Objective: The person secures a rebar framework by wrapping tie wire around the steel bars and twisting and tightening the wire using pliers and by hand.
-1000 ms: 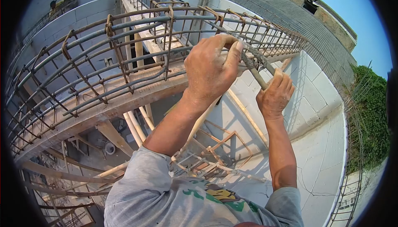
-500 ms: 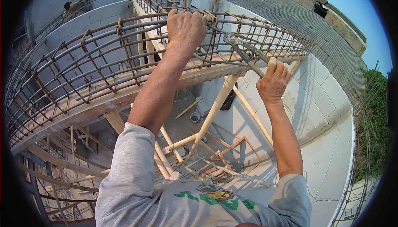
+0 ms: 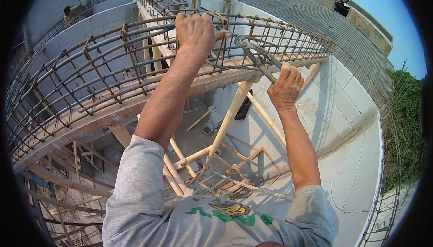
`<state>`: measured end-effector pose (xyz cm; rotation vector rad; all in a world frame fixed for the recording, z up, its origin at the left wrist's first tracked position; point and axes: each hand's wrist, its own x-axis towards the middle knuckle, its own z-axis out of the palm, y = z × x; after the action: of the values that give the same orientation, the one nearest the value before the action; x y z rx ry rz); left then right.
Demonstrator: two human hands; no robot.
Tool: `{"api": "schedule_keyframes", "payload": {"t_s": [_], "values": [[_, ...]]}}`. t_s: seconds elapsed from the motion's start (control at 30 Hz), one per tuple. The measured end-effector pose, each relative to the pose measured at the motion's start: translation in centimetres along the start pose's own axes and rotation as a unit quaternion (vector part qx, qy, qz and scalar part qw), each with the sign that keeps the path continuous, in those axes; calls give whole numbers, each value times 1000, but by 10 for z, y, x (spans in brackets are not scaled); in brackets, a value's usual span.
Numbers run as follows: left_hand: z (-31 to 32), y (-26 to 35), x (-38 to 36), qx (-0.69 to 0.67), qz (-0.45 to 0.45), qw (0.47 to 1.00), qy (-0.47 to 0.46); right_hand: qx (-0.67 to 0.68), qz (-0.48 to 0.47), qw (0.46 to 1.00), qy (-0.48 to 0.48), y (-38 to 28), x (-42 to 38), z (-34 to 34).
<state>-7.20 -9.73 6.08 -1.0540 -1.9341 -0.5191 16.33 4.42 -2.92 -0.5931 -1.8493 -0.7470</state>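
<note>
My left hand (image 3: 195, 34) is closed over the top bars of a long rebar cage (image 3: 131, 48), with its thumb stretched out to the right. My right hand (image 3: 287, 84) is wrapped round the handles of a pair of metal pincers (image 3: 259, 54). The tool slants up and left, its head close to the stirrups just right of my left hand's thumb. Whether its jaws touch a bar or wire cannot be made out. Beneath the cage runs a wooden formwork board (image 3: 203, 84).
Slanted wooden props (image 3: 230, 116) stand under the formwork. Far below, a bucket (image 3: 208, 128) and scattered timber lie on the floor. A pale block wall (image 3: 347, 107) rises at right, with a corrugated roof (image 3: 288, 10) and green foliage (image 3: 403, 125) beyond.
The pincers' head has come away from the bars beside my left hand, and the left thumb now sticks out. Both hands and the whole scene sit slightly further left in view.
</note>
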Motion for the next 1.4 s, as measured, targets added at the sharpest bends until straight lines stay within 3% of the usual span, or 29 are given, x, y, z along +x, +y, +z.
{"api": "schedule_keyframes", "payload": {"t_s": [0.07, 0.2, 0.37, 0.53, 0.7, 0.8, 0.83, 0.87, 0.9, 1.13, 1.3, 1.4], "values": [[2, 1, -3, -3, -1, 1000, 17, 5, 3, 1000, -17, 0, 3, -4], [-9, 2, 0, -33, -20, 997, -60, 10, 1, 996, -87, 0, 8, -31], [-1, -2, 0, -33, -8, 999, -3, 25, 11, 993, -119, -2, 16, -45], [-15, 0, 1, -40, -32, 996, -69, 68, 23, 983, -168, 5, 24, -52], [-8, 1, 0, -25, -27, 999, -12, 61, -13, 989, -137, 19, 31, -31], [-15, 2, 1, -35, -39, 996, -73, 60, -20, 983, -169, 25, 25, -25], [-5, 0, 0, -55, -31, 997, -33, 62, -18, 983, -174, 24, 23, -28], [-8, 2, 2, -45, -34, 997, -51, 61, -18, 985, -163, 24, 31, -26], [-13, 4, 6, -34, -41, 997, -62, 57, -37, 993, -95, 22, 27, -18], [-10, 2, 2, -22, -42, 995, -93, 58, 2, 989, -138, 15, 17, -17], [-7, 0, 5, -20, -38, 995, -85, 141, 85, 954, -251, 3, 19, -41], [3, -5, 6, -17, -32, 998, -41, 250, 141, 892, -348, 3, 24, -44]]}}
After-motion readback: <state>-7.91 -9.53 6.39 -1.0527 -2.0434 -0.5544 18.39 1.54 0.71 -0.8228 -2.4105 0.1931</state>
